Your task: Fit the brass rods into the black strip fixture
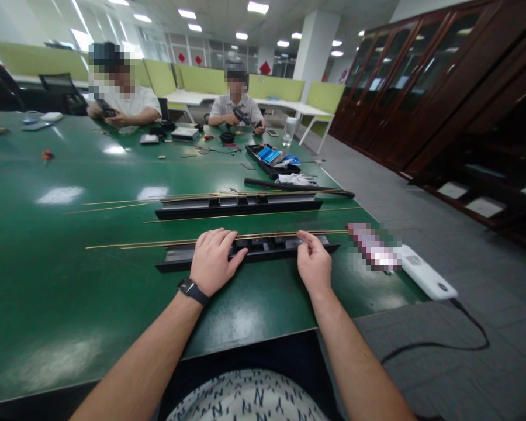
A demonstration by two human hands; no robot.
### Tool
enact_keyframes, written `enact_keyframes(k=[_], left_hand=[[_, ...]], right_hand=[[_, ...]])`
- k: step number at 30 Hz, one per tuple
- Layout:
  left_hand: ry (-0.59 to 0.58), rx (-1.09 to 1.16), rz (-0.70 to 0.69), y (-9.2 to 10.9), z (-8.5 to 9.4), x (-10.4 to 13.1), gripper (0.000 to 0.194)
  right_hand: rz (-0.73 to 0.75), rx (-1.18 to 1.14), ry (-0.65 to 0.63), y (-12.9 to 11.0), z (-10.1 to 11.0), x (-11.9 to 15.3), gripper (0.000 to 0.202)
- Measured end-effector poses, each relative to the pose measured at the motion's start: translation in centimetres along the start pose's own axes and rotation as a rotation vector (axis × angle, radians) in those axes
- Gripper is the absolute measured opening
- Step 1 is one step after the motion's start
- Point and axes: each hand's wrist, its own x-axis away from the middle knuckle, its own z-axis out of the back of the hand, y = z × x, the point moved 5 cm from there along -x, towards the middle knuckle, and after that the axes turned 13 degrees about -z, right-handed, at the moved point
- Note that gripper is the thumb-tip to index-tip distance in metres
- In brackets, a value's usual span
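In the head view, a long black channel-shaped rail [267,255] lies across the green table in front of me, with dark blocks inside. Thin brass-coloured rods [153,244] run along its far edge and stick out past both ends. My left hand [213,260] is laid over the rail's left part, fingers curving over the far edge and thumb on the near side. At the right end, my right hand [314,263] has index finger and thumb pinched at a rod, its other fingers curled. Beyond sits a second, similar rail [245,209], also with rods around it.
A black tube [298,187] and a black tray [269,166] with blue packets lie farther back. At right are a blurred pinkish object [372,245] and a white corded device [425,273] by the table edge [403,304]. Two people sit across, holding dark devices.
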Motion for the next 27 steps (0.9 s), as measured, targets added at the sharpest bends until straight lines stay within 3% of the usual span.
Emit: enact_keyframes(k=[13, 27], left_hand=[[-0.001, 0.007, 0.003, -0.01, -0.03, -0.03, 0.040], [0.000, 0.014, 0.001, 0.02, -0.09, 0.05, 0.040]], right_hand=[[0.015, -0.023, -0.088, -0.27, -0.56, 0.37, 0.041], [-0.014, -0.013, 0.008, 0.09, -0.03, -0.04, 0.041]])
